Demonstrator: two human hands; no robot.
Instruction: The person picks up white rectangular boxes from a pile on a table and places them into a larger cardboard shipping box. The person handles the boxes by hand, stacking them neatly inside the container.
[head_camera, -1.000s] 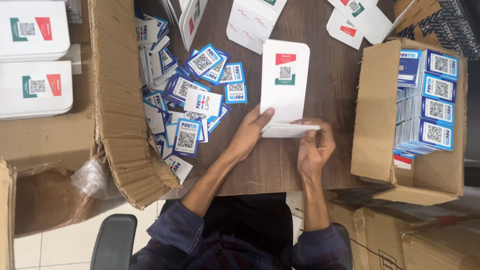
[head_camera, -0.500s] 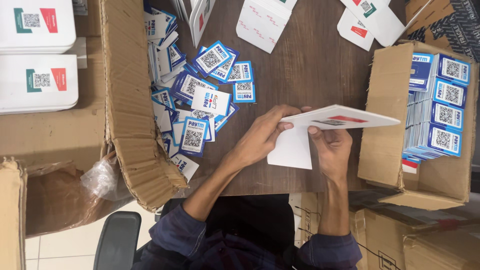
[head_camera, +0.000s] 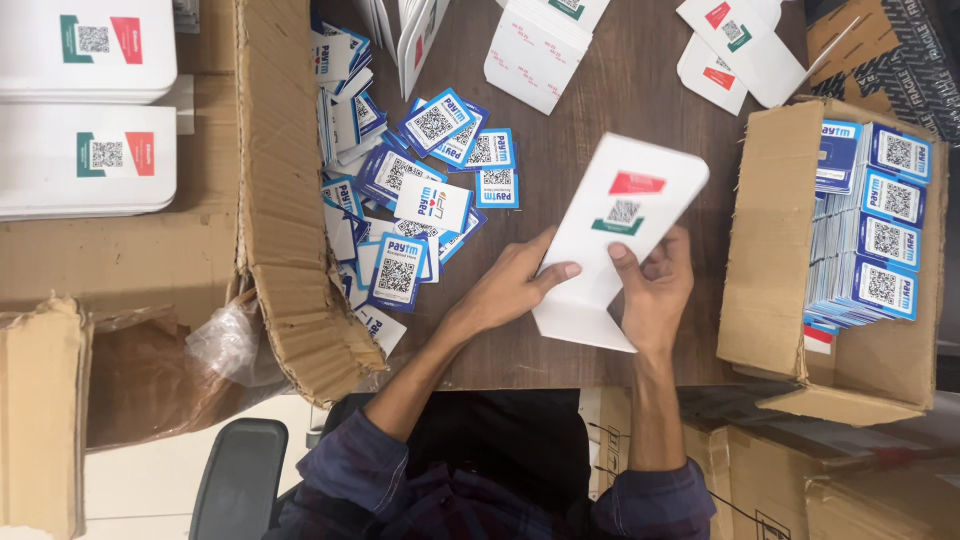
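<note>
White card sleeve (head_camera: 620, 215): thin, smooth stock, rounded top corners, a red and a green patch around a small square code; slightly blurred, so finer print detail cannot be made out. It is held above the dark wood-grain table (head_camera: 600, 110), tilted up and to the right. Left hand (head_camera: 510, 290) grips its left edge, thumb on top, fingers curled under. Right hand (head_camera: 655, 285) pinches the lower right part, thumb on the face. The bottom flap is bent toward the body. Left of the hands: loose pile of glossy blue-and-white stickers (head_camera: 410, 200) beside a torn corrugated cardboard box (head_camera: 290, 220). Right: open cardboard carton (head_camera: 780, 250) with stickers stacked neatly on edge.
</note>
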